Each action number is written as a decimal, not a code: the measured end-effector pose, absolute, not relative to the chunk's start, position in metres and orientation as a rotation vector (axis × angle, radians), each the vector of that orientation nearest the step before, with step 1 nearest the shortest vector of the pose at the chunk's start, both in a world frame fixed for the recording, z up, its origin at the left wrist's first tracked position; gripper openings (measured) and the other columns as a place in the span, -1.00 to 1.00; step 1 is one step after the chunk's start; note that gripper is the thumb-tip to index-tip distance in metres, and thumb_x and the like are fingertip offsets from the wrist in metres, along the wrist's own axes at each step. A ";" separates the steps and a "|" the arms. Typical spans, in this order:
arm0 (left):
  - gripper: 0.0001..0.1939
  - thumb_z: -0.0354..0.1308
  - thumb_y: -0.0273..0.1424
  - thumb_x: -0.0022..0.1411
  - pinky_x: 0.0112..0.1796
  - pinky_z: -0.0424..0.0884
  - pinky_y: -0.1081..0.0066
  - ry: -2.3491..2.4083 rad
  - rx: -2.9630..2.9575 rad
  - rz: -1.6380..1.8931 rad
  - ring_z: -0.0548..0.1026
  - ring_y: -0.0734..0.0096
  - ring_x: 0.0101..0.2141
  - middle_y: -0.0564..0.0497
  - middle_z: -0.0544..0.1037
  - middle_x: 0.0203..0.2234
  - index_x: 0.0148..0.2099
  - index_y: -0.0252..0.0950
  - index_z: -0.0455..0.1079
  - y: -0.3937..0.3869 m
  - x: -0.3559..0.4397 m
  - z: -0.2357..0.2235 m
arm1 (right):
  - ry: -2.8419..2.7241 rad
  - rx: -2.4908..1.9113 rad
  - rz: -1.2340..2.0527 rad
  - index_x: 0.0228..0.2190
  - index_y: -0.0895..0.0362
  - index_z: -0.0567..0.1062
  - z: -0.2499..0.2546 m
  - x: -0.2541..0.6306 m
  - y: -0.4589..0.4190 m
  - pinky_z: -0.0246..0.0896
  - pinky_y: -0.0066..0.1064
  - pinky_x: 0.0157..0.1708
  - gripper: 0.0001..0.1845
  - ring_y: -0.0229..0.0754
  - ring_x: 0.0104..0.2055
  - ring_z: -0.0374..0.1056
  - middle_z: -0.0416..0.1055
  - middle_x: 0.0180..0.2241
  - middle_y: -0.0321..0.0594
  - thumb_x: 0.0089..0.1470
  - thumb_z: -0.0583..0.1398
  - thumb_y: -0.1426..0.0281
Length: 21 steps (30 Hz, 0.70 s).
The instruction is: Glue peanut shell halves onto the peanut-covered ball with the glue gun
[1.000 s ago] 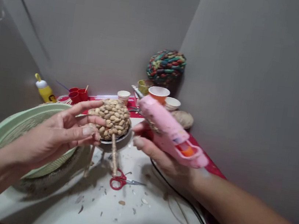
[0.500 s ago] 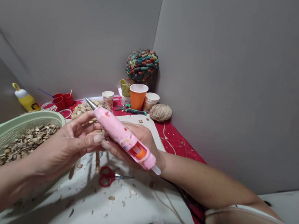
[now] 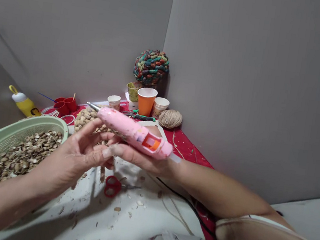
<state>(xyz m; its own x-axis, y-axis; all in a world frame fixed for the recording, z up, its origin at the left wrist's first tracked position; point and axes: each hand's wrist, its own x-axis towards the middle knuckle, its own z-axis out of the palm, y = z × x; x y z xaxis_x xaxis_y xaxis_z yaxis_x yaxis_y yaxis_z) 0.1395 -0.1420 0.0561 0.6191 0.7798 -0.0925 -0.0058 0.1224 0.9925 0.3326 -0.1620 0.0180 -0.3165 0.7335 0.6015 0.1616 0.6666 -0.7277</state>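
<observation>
While my right hand (image 3: 148, 161) stays closed around the pink plastic glue gun (image 3: 130, 130), its metal nozzle (image 3: 93, 106) points left, over the rounded mass of tan peanut shells (image 3: 85, 118). My left hand (image 3: 76, 156) is half curled, thumb tip against my right thumb — whether it pinches something small, I cannot tell. The pale green plastic colander (image 3: 65, 132), holding loose shells, has its rim close beside my left hand and limits room there. Below my hands, red-handled scissors (image 3: 113, 187) lie on the white work surface (image 3: 164, 216), open toward me apart from scattered bits and a strand of twine. Beyond its right edge runs red cloth (image 3: 190, 147), with the grey wall (image 3: 241, 91) behind; the orange paper cup (image 3: 146, 104) and beige twine ball (image 3: 170, 118) crowd the far side.
</observation>
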 end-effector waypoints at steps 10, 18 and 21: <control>-0.32 0.47 -0.39 0.06 -0.35 0.49 0.44 0.721 1.333 0.765 0.44 0.50 -0.40 0.02 0.50 0.00 0.21 0.08 0.38 -0.146 0.146 0.048 | -1.798 -0.790 0.491 -0.45 0.16 0.41 0.014 0.333 -0.167 0.40 -0.42 -0.23 -0.77 -0.27 -0.32 0.41 0.44 -0.39 -0.21 0.19 0.21 0.30; -0.46 0.44 -0.26 0.11 -0.33 0.51 0.49 0.817 1.268 1.102 0.48 0.45 -0.35 0.07 0.56 -0.08 0.14 0.09 0.44 -0.138 0.129 0.073 | -1.480 -0.943 0.581 -0.60 0.12 0.17 0.021 0.335 -0.160 0.02 -0.49 -0.57 -0.50 -0.41 -0.55 0.02 0.09 -0.60 -0.39 0.20 0.21 0.14; -0.39 0.48 -0.30 0.06 -0.37 0.50 0.55 0.828 1.195 0.988 0.45 0.53 -0.40 0.04 0.57 -0.12 0.16 0.01 0.44 -0.138 0.131 0.069 | -1.525 -0.845 0.648 -0.59 0.13 0.23 0.020 0.329 -0.163 0.10 -0.49 -0.56 -0.48 -0.41 -0.56 0.06 0.13 -0.60 -0.39 0.18 0.24 0.06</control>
